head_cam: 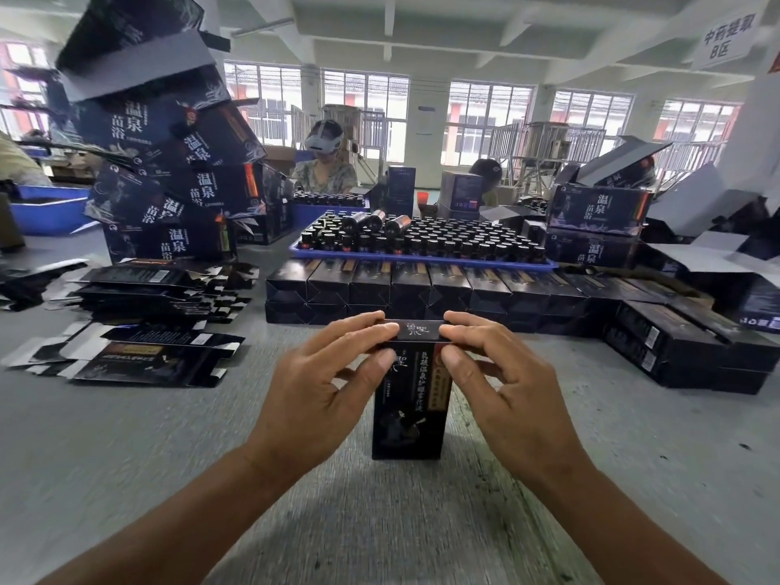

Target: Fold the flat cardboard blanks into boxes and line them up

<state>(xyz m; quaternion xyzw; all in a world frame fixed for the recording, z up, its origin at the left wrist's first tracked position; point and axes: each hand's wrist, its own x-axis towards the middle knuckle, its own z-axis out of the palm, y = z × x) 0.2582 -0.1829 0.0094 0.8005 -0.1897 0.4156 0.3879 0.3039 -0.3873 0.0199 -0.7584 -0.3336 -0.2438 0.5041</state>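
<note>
Both hands' grip [325,373] [502,373] pinching upright box [407,415] top

black box [407,411] with gold label, blue tray [422,260], grey table [126,437]

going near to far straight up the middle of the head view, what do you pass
upright box pinched at its top by left hand and right hand → row of folded boxes → blue tray of bottles → seated person wearing a headset

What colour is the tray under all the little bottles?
Blue: the tray shows best in the head view.
</note>
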